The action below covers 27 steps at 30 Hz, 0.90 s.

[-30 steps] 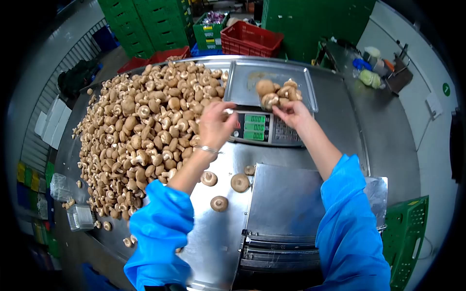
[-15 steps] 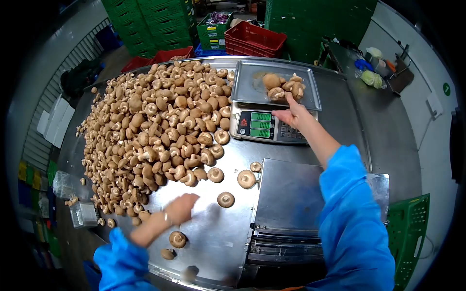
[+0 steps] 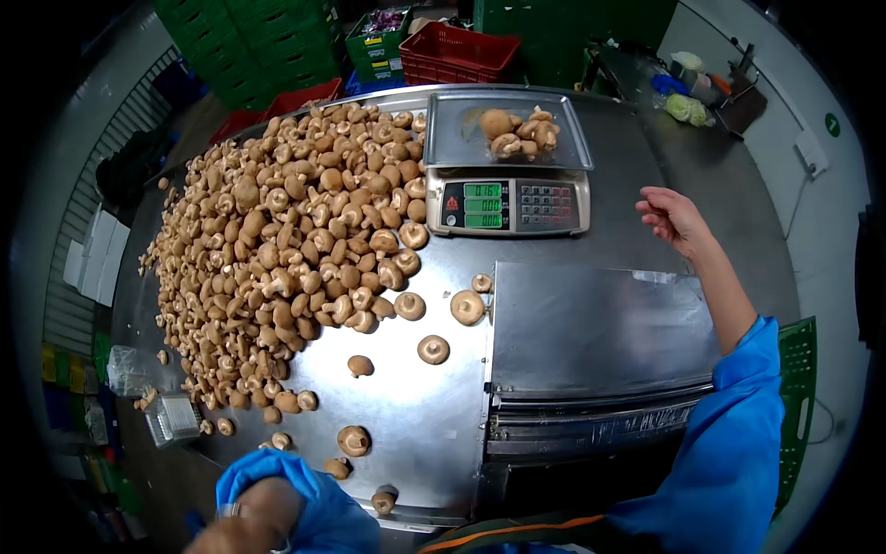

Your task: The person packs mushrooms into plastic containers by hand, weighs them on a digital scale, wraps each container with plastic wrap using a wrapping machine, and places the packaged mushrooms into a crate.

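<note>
My right hand [image 3: 672, 220] is in the air to the right of a digital scale [image 3: 574, 205], its fingers loosely bent and apart, holding nothing. On the scale's metal tray [image 3: 452, 138] lies a small cluster of brown mushrooms [image 3: 526, 134], and green digits are lit on the display. My left hand [image 3: 242, 534] is low at the bottom left edge, blurred and partly cut off, so its fingers do not show. A large heap of mushrooms [image 3: 286, 222] covers the left of the steel table [image 3: 415, 434]. Several loose mushrooms [image 3: 433, 349] lie in front of the heap.
A steel wrapping station [image 3: 591, 323] with rollers is set in the table's front right. Clear plastic trays [image 3: 173, 420] stand at the left edge. Behind are red crates [image 3: 459, 53] and stacked green crates [image 3: 268, 46]. A green crate [image 3: 796, 406] stands at right.
My right hand has left the mushrooms on the scale and moved right. My left hand has dropped toward the lower left. The display reading has risen, and another mushroom lies on the bare steel.
</note>
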Each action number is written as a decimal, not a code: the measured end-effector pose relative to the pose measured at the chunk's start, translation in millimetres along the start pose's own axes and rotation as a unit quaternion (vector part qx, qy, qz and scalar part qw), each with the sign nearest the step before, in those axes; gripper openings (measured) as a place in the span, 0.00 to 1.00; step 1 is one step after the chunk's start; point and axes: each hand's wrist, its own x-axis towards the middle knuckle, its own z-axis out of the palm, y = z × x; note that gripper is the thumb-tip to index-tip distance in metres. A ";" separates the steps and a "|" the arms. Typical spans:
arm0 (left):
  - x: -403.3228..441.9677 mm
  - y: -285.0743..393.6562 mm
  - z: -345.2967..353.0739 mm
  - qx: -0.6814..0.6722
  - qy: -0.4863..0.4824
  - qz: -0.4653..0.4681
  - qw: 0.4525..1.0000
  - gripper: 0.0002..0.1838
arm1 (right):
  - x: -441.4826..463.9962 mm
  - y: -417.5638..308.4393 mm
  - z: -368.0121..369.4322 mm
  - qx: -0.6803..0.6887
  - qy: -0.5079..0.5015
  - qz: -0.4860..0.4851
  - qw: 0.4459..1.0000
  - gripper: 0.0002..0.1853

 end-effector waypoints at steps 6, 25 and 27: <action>-149.6 -89.5 -80.7 0.282 0.306 -0.734 0.537 0.19 | 45.6 -25.3 25.6 -0.138 0.008 -0.054 0.989 0.20; -383.7 -299.9 -126.6 0.180 0.249 -0.830 0.466 0.51 | 202.7 22.2 104.1 -0.104 0.008 -0.084 0.991 0.17; -387.8 -302.6 -115.7 0.184 0.239 -0.822 0.482 0.48 | 193.8 22.5 106.7 -0.037 0.000 -0.096 0.995 0.14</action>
